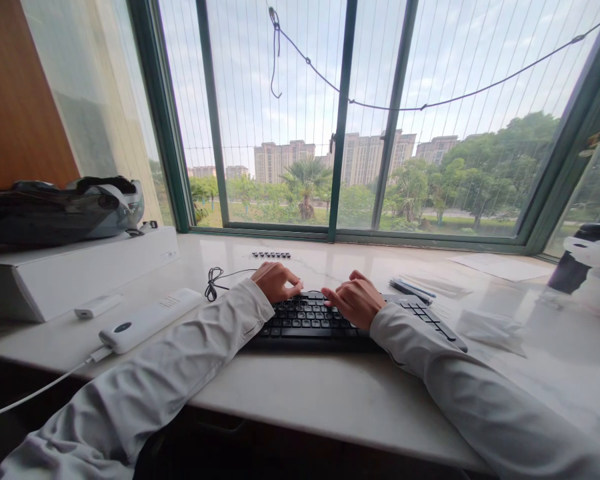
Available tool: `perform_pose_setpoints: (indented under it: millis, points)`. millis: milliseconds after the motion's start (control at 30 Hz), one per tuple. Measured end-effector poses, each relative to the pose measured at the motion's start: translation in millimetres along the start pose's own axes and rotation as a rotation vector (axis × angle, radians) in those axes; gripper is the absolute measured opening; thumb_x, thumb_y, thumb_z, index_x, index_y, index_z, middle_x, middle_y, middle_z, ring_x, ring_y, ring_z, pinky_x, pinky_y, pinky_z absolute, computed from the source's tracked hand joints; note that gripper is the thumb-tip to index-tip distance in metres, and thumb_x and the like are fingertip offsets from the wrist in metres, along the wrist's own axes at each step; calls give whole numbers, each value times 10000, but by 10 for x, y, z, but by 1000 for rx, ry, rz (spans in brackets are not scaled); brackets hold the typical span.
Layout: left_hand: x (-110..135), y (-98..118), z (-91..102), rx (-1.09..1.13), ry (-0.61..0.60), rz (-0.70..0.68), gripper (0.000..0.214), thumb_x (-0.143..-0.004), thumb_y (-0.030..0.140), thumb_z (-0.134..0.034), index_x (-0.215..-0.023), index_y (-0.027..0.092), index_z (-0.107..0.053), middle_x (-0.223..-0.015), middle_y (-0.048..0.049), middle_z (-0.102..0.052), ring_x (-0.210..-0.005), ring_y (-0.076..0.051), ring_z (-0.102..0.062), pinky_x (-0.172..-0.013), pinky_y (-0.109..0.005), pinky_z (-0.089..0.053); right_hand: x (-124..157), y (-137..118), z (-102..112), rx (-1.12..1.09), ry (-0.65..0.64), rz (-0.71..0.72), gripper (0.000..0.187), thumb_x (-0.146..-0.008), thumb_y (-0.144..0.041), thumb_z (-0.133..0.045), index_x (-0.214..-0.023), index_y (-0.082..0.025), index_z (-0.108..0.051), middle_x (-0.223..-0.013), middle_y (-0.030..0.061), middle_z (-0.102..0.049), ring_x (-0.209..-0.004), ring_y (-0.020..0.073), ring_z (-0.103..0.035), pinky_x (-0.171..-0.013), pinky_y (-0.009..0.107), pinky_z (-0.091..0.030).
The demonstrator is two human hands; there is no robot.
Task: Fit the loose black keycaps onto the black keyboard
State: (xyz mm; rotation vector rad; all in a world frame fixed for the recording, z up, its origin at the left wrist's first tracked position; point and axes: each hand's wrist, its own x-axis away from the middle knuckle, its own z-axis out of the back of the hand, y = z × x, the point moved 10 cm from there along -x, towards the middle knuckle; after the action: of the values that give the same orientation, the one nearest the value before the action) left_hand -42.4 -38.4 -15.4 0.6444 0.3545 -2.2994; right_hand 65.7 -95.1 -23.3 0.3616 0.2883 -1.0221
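Observation:
A black keyboard (310, 331) lies flat on the light countertop, close to its front edge. My left hand (276, 281) is over the keyboard's upper left part, thumb and forefinger brought together in a pinch; whatever is between them is too small to make out. Above the keys right of the middle, my right hand (354, 301) has its fingers curled and its fingertips pointing left, close together. What they hold, if anything, is hidden. Behind the keyboard stands a row of several small black keycaps (271, 255). Some key positions near my left hand look dark and bare.
On the left are a white power bank (150, 321) with a cable, a small white adapter (99, 306), and a white box (80, 267). A coiled black cable (213, 284) lies behind my left forearm. Pens (411, 290), a plastic bag (491, 327) and paper (500, 267) lie right.

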Motion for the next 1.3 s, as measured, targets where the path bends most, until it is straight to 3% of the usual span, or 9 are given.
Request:
perform_pose_setpoints:
  millis: [333,633,833,1300]
  points:
    - [3,4,-8,11,-5,-12,282,-809,429,-509,-808,280,-748,-755,-31,-721,-727,-179,-657,-623,-254,-395,15,-237,-43,-119,-15,171,626,-962,-469,-147,-732,-196,-661,-700,18,-631,-691,106,-536,-746,292,-239]
    - [5,12,-19,3,-7,-30,278,-809,419,-511,-806,274,-748,-728,-30,-717,-709,-169,-653,-606,-245,-382,2,-143,-14,-97,34,100,636,-963,-457,-185,-634,-174,-650,-683,33,-630,-685,102,-532,-751,302,-232]
    - [7,17,-17,11,-5,-27,279,-808,425,-506,-799,283,-746,-751,-26,-720,-721,-180,-656,-610,-260,-379,-9,-131,-5,-119,34,62,640,-959,-475,-175,-699,-197,-689,-696,26,-643,-702,104,-549,-749,302,-237]
    - [16,45,4,11,-6,-32,288,-805,435,-509,-784,274,-747,-707,-24,-714,-672,-164,-643,-576,-242,-358,12,-247,-19,-104,48,158,570,-956,-474,-219,-725,-204,-664,-712,16,-623,-719,110,-532,-748,293,-251]
